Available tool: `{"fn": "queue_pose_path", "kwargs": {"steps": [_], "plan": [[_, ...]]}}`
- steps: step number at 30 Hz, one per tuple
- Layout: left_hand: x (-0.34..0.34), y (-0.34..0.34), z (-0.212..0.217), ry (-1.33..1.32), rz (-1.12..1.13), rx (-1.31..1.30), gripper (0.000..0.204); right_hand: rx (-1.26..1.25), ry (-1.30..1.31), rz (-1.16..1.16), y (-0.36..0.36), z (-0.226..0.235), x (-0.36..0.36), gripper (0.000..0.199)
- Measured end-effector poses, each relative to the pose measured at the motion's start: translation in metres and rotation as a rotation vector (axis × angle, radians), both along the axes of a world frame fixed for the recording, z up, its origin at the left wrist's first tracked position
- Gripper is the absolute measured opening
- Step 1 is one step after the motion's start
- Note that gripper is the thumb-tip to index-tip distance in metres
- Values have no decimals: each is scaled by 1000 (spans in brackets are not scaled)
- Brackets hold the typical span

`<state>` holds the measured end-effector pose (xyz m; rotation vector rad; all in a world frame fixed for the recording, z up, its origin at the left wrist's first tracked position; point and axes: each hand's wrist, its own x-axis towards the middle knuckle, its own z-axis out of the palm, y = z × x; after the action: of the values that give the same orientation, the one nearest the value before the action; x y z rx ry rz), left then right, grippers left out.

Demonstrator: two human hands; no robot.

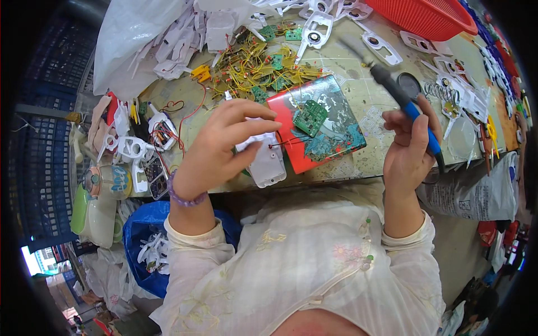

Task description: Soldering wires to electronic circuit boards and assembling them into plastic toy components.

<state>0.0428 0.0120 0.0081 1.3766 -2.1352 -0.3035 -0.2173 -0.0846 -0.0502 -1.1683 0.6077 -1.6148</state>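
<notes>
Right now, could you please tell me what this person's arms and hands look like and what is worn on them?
Both arms wear long, loose, cream-white sleeves of thin crinkled cloth, gathered at the cuffs, with faint embroidered flower patterns. The left hand is bare, with a bracelet of pale purple beads on its wrist. The right hand is bare too, with no bracelet, ring or watch in view. No gloves cover the fingers.

Red basket (431,17) at table's far edge; yellow-wired boards (252,70) heaped; blue bag (140,229) below.
</notes>
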Motion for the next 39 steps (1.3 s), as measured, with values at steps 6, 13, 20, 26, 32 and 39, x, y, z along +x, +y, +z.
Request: {"fn": "queue_pose_path", "kwargs": {"steps": [6, 13, 20, 26, 32, 39], "plan": [[-14, -3, -14, 74, -7, -18, 22, -245, 202, 144, -6, -4, 25, 30], [-26, -5, -21, 310, 127, 42, 13, -470, 866, 88, -11, 16, 38, 28], [-43, 0, -24, 745, 379, 348, 8, -485, 850, 186, -11, 18, 40, 31], [-42, -12, -28, 152, 195, -194, 14, -626, 896, 169, -9, 17, 42, 34], [-44, -17, -25, 136, 117, -133, 12, -640, 896, 170, -10, 15, 42, 32], [-52, -16, -22, 82, 171, -100, 12, -649, 863, 153, -11, 13, 41, 31]]}}
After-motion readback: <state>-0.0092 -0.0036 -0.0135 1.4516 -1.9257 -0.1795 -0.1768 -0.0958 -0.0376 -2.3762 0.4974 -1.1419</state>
